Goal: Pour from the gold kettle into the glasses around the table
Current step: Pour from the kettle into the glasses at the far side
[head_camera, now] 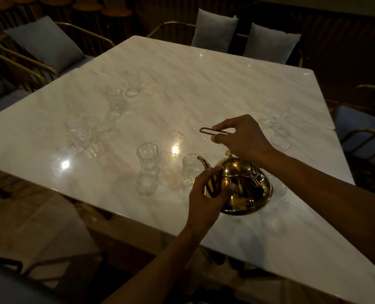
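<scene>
Around your gold metal kettle (243,185) the pale marble table (204,84) carries clear ribbed drinking glasses. One glass (191,170) stands just beyond the spout tip, nearly touching it. A second glass (147,155) stands a little further out on the spout side. Three more (78,128), (114,99), (132,85) run in a line toward the table's far left corner. On the other side of the kettle, two glasses (279,142), (274,119) sit past your right hand, blurred, and another glass (279,187) is half hidden behind the kettle's body. Chairs with brass-coloured frames and grey cushions (215,31) ring the table.

The kettle sits on the table near its close edge, upright on its wide base. Its curved spout (205,162) points left toward the nearest glass, and the lid knob (228,152) faces up.

Your left hand (206,194) lies against the kettle's spout side, fingers curled loosely round the base of the spout and the body. Your right hand (241,137) is above the lid, pinching the thin wire loop handle (212,131) between thumb and fingers; the loop points left, roughly level, directly over the kettle.
</scene>
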The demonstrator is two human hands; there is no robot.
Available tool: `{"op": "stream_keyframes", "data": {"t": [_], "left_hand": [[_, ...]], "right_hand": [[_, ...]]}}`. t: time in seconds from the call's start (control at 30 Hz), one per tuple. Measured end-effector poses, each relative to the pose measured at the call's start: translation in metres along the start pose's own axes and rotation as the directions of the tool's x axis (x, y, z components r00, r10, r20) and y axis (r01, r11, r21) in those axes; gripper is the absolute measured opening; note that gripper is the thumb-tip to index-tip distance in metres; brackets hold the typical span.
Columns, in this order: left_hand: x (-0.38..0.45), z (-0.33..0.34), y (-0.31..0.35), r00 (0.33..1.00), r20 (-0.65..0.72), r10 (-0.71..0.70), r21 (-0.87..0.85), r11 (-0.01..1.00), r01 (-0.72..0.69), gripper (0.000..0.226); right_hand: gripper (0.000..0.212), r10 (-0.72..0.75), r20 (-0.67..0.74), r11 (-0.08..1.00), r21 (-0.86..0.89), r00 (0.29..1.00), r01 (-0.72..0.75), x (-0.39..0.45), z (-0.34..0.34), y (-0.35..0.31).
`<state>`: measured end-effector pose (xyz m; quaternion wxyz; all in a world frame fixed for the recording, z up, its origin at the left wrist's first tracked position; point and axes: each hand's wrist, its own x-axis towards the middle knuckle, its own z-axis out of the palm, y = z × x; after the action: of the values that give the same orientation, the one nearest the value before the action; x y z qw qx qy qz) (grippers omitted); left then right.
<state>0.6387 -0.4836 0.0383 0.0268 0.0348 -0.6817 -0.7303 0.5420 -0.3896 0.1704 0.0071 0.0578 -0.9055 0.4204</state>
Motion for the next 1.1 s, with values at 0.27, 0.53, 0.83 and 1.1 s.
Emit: {"op": "stream_keyframes", "data": {"t": [0.27,0.53,0.83,1.1], "left_hand": [[-0.001,-0.001,-0.007,1.0,-0.005,-0.006,0.011,1.0,0.006,0.052],[-0.002,-0.003,-0.02,0.999,0.012,0.031,0.018,0.999,-0.031,0.051],[0.0,-0.006,-0.033,0.988,0.035,0.151,0.119,0.981,-0.154,0.051],[-0.003,-0.009,-0.035,0.971,0.058,0.233,0.172,0.956,-0.24,0.053]], "right_hand": [[0.03,0.029,-0.01,0.999,-0.014,1.0,-0.029,0.0,0.006,0.006],[0.029,0.047,-0.012,0.999,0.021,0.999,-0.047,-0.007,0.014,0.022],[0.029,0.033,-0.054,0.996,0.083,0.998,-0.028,-0.023,0.019,0.038],[0.03,0.003,-0.138,0.99,0.141,0.99,0.016,-0.042,0.015,0.042]]}}
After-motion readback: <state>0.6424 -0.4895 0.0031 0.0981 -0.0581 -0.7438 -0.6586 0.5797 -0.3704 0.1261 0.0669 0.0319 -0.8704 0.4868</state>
